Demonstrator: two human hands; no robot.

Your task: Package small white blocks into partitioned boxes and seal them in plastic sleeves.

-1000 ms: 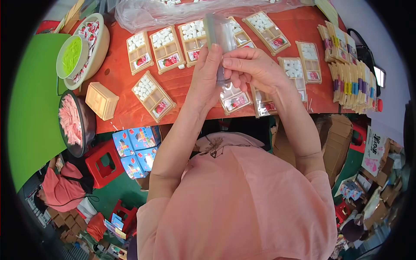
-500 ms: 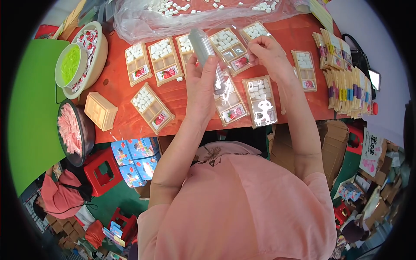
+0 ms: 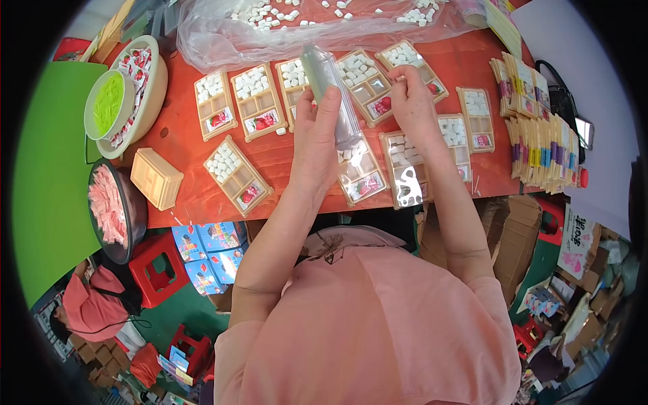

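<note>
My left hand [image 3: 316, 138] is wrapped round a stack of thin clear plastic covers [image 3: 345, 111], held tilted above the table. To its right, my right hand [image 3: 415, 111] has thumb and fingers pinched together over the trays; whatever is between the fingertips, if anything, cannot be made out. Beneath the hands are beige compartment trays with white mini marshmallows and a strawberry-printed packet, one a tray [image 3: 378, 89] between my hands. Glossy clear plastic lies over a front tray [image 3: 408, 185], partly hidden by my right forearm. Another tray [image 3: 237, 174] sits left of my left hand.
Loose marshmallows [image 3: 266, 15] lie on a plastic sheet [image 3: 209, 44] at the back. Bundled trays [image 3: 543, 145] are piled at right. At left stand a cream basin [image 3: 160, 88] of packets, a bowl of green shreds [image 3: 108, 101], a dark bowl of pink packets [image 3: 108, 202] and stacked trays [image 3: 156, 177].
My right hand has drawn slightly nearer to me, its fingertips still pinched. My left hand keeps hold of the clear covers, which have shifted slightly right. The view has shifted a little.
</note>
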